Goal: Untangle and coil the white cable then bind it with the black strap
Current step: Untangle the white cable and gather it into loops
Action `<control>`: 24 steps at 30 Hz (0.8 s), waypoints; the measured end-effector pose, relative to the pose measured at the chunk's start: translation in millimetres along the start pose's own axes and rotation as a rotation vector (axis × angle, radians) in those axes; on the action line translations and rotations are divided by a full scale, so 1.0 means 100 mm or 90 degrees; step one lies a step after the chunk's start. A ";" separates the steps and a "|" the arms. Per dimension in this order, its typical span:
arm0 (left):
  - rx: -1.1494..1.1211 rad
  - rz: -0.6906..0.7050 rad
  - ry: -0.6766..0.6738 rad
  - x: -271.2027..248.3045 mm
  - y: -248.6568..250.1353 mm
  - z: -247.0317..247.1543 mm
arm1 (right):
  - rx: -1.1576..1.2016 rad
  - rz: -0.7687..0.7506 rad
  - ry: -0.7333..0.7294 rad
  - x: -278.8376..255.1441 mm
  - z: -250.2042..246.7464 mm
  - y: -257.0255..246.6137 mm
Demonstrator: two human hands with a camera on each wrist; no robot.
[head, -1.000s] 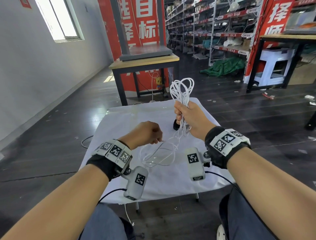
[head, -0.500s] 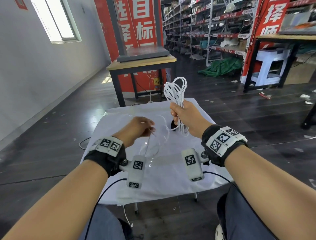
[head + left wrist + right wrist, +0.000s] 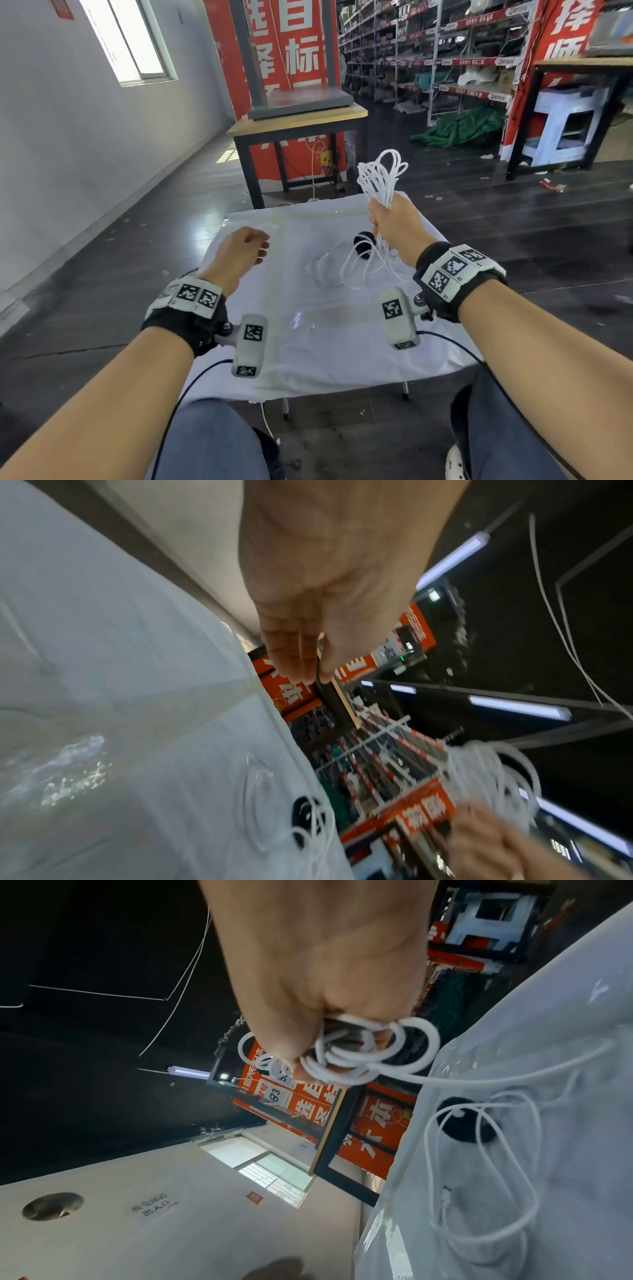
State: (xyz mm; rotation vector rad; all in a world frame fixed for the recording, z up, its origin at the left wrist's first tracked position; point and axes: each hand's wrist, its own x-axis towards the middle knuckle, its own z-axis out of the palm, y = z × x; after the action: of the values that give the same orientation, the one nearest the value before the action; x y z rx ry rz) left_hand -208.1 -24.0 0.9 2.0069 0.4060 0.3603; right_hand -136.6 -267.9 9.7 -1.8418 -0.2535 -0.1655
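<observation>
My right hand [image 3: 390, 219] grips a bunch of white cable [image 3: 382, 178] loops, held upright above the far right of the white-clothed table [image 3: 308, 342]. The remaining cable hangs from the fist and lies in loose loops on the cloth. In the right wrist view, my right hand [image 3: 308, 1053] has its fingers curled round the cable [image 3: 359, 1056]. A rolled black strap [image 3: 363, 244] sits on the cloth under the fist, with cable strands over the strap [image 3: 459, 1129]. My left hand [image 3: 253, 251] hovers over the table's left side. The left hand [image 3: 311, 669] holds nothing, its fingers lying nearly straight.
A wooden table [image 3: 298, 116] with a grey slab on it stands just behind the small table, in front of a red banner. Storage shelves and a white stool [image 3: 565, 126] lie further back on the right. My knees sit at the table's near edge.
My left hand has let go of the cable strand and drawn away to the left. The loose loops have dropped onto the cloth. My right hand still grips the bunch.
</observation>
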 end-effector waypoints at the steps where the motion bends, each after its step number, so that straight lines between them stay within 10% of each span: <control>1: 0.057 0.044 -0.032 -0.05 0.02 0.08 | 0.019 -0.005 -0.018 -0.02 0.04 -0.05; 13: 0.467 0.271 -0.473 -0.15 0.04 0.84 | 0.091 -0.089 -0.128 -0.05 0.25 -0.69; 20: 0.676 0.168 -0.454 0.02 -0.12 0.63 | 0.087 -0.079 -0.102 -0.03 0.11 -0.68; 24: 0.336 0.125 -0.451 -0.04 0.10 0.53 | 0.106 -0.070 -0.104 -0.05 0.14 -0.63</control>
State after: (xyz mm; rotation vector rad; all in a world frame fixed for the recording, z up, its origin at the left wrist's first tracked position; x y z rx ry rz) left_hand -188.1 -72.4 -14.0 2.5238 -0.1688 -0.3878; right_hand -157.7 -237.6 63.0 -1.6785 -0.4687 -0.0672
